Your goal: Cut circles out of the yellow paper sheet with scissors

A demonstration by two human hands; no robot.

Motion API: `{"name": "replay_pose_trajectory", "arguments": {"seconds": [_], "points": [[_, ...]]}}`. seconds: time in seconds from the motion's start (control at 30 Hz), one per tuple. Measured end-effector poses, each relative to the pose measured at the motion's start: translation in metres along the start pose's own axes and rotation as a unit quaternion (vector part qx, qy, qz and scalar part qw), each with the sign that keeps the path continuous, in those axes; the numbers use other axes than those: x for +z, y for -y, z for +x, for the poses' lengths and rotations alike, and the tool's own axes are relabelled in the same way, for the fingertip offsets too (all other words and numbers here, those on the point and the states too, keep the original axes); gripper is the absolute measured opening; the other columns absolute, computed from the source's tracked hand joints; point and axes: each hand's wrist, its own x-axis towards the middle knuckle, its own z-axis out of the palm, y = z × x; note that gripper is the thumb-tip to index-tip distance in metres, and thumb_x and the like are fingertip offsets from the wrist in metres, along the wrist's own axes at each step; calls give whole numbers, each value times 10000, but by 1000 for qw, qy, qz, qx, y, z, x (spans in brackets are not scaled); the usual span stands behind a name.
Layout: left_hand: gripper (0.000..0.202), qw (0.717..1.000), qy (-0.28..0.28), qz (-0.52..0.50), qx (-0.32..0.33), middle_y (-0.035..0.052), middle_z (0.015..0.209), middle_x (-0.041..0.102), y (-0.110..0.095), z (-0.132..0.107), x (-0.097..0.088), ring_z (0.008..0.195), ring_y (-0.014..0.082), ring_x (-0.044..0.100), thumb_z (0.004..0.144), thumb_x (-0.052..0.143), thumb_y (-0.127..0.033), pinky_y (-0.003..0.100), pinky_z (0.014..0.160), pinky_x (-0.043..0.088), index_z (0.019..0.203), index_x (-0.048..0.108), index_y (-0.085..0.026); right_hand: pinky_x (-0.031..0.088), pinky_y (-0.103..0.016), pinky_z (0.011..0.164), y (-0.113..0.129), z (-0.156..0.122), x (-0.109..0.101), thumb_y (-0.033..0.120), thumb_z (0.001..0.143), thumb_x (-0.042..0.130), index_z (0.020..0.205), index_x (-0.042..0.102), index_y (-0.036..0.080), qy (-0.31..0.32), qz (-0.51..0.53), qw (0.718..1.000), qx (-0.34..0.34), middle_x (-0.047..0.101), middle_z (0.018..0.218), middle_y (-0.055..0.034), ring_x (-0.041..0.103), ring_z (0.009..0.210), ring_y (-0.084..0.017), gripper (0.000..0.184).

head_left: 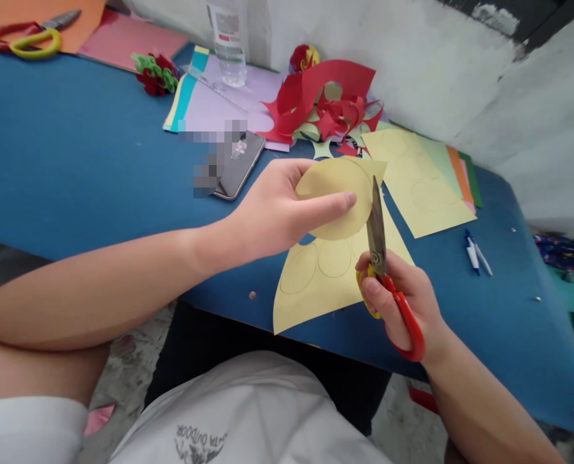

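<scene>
My left hand (287, 206) pinches a roundish piece of yellow paper (335, 222), thumb on top and fingers beneath. A pointed corner sticks out at the piece's upper right. My right hand (407, 296) grips scissors (377, 225) with one red and one yellow handle. The blades point away from me and look nearly closed along the right edge of the yellow piece. Under both hands lies a larger yellow sheet (310, 303) with circles drawn on it, reaching past the table's near edge.
On the blue table (98, 154) lie a phone (241, 167), red paper scraps (335, 109), another yellow sheet (412, 174) and pens (477, 252). A bottle (229, 51) stands near the wall. Other scissors (35, 38) rest on orange paper. Curled paper flowers (156, 74) sit at the back.
</scene>
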Motion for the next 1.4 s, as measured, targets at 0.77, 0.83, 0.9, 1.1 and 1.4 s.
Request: {"name": "replay_pose_trajectory", "arguments": {"seconds": [0.77, 0.83, 0.9, 1.1, 1.4], "points": [[126, 998, 13, 47, 28, -11, 881, 849, -1, -1, -1, 761, 161, 789, 885, 947, -274, 225, 619, 636, 924, 853, -201, 401, -335, 583, -22, -7, 0, 636, 1212, 671, 1228, 701, 281, 54, 122, 991, -15, 559, 795, 40, 483, 630, -169, 357], [122, 998, 24, 48, 18, -6, 870, 839, -2, -2, -1, 751, 161, 780, 883, 947, -269, 229, 613, 632, 917, 852, -199, 405, -336, 581, -22, -7, 0, 638, 1208, 680, 1235, 705, 279, 49, 120, 991, -17, 568, 798, 38, 488, 627, -169, 361], [120, 998, 40, 50, 3, 0, 849, 823, -2, -2, -2, 730, 158, 763, 893, 939, -270, 229, 591, 614, 896, 844, -197, 416, -336, 587, -23, -7, 1, 626, 1210, 687, 1246, 711, 277, 44, 120, 992, -22, 583, 805, 34, 498, 631, -167, 352], [169, 997, 61, 44, -16, 6, 827, 796, -7, -2, -2, 709, 152, 735, 883, 968, -279, 230, 577, 588, 868, 826, -190, 421, -320, 588, -24, -7, 2, 617, 1210, 708, 1272, 721, 286, 28, 124, 991, -51, 600, 806, 45, 514, 636, -151, 337], [186, 994, 84, 62, -21, -9, 758, 753, -10, -1, -2, 648, 132, 689, 894, 946, -268, 205, 502, 526, 817, 793, -194, 428, -309, 570, -19, -5, 1, 623, 1202, 722, 1234, 719, 277, 25, 108, 993, -51, 582, 783, 53, 511, 623, -144, 347]]}}
